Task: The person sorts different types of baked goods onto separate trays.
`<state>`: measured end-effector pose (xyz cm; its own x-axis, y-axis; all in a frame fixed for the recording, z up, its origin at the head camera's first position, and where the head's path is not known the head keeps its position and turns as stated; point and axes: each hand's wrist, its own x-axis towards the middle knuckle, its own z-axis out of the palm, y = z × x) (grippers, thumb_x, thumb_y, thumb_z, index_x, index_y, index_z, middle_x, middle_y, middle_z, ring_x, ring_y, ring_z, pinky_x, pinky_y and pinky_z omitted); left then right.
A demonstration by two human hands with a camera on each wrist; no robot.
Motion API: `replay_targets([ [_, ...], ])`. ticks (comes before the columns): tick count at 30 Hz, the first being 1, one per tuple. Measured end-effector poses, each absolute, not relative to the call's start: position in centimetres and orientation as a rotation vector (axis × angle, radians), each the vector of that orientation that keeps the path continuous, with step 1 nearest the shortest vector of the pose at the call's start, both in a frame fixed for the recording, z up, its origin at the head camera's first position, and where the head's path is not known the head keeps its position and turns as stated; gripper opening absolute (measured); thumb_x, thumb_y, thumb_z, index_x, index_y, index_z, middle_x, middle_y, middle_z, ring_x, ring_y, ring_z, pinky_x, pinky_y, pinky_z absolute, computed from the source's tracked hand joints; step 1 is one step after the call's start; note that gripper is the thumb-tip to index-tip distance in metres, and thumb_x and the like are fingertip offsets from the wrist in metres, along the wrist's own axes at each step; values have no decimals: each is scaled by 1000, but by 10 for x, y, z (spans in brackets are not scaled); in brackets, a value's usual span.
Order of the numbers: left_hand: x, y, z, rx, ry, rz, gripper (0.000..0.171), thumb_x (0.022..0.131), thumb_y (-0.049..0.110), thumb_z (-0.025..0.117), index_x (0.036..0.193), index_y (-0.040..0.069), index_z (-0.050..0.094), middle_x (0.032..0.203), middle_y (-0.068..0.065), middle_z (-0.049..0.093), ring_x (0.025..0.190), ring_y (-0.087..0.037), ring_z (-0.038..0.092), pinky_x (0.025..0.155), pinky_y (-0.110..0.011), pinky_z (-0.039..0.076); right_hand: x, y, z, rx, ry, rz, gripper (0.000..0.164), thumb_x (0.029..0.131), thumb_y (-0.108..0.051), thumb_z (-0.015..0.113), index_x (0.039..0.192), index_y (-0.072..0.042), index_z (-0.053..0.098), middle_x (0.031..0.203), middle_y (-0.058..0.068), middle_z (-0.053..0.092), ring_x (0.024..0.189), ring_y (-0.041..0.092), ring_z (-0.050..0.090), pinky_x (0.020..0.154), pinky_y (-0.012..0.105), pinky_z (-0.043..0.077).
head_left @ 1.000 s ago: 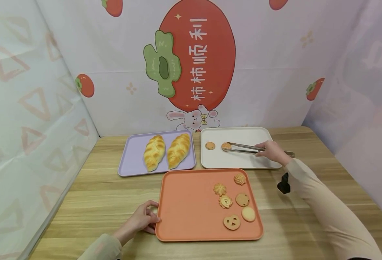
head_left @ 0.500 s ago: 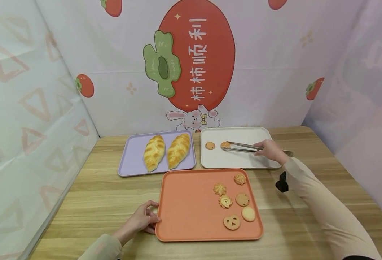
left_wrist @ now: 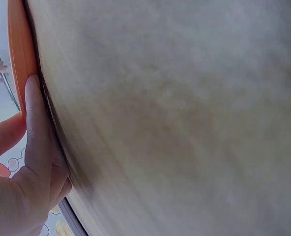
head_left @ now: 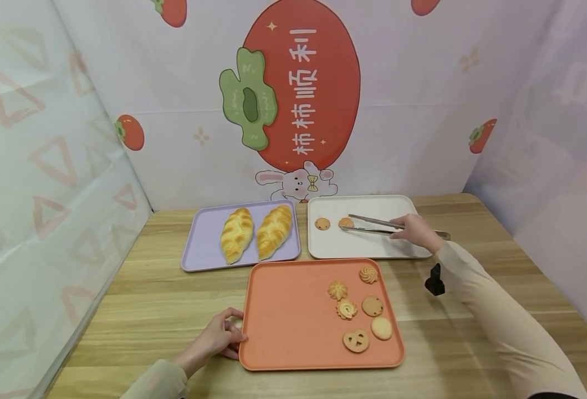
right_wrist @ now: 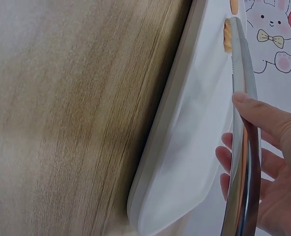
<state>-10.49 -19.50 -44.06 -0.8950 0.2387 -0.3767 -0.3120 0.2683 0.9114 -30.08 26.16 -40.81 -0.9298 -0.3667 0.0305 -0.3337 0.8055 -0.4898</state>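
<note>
Right hand (head_left: 414,231): curled round the tongs (right_wrist: 244,69), thumb on one arm and fingers on the other side; grip not fully squeezed, so the tong tips stand apart. Left hand (head_left: 219,335): thumb and forefinger pinch the left rim of the orange tray (head_left: 288,316), forefinger along the outer wall.

Tongs lie over the white tray (head_left: 373,246), rounded end extending past its right edge. Long axis runs nearly sideways to the person; tips point left and slightly away. A swirled cookie (head_left: 346,222) sits at the tips; whether both touch it cannot be told. A flat round cookie (head_left: 322,224) with dark specks lies just left of it.

Materials: tongs of shiny metal, tip edges toothed. Trays smooth, rectangular, round-cornered, low-rimmed. Six cookies rest on the right half of the orange tray, among them a pretzel-shaped cookie (head_left: 356,341) with holes and a plain pale disc (head_left: 381,328). Purple tray (head_left: 204,244) bears two golden, ridged, tapering loaves (head_left: 237,235). Table (head_left: 173,288) shows wood grain.
</note>
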Motion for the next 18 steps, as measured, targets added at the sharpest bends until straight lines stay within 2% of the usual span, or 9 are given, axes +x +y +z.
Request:
replay_targets([
  [4, -105, -195, -440, -67, 2097, 1662, 44, 76, -7, 58, 114, -10, 36, 70, -8, 54, 54, -15, 59, 47, -33, 53, -298, 264, -406, -546, 2923, -766, 47, 78, -12, 66, 115, 11, 51, 113, 30, 52, 100, 43, 50, 81, 51, 44],
  [11, -106, -195, -441, -63, 2088, 1666, 44, 76, -7, 57, 114, -10, 35, 69, -7, 54, 54, -14, 58, 47, -32, 53, -291, 267, -402, -563, 2941, -724, 47, 78, -13, 66, 116, 11, 51, 110, 30, 53, 86, 36, 56, 70, 46, 47],
  [18, -105, -196, -441, -51, 2090, 1671, 44, 76, -7, 58, 114, -10, 35, 69, -8, 55, 53, -15, 58, 48, -34, 53, -285, 268, -400, -570, 2969, -696, 48, 77, -13, 67, 115, 10, 52, 110, 30, 54, 95, 41, 53, 76, 49, 45],
])
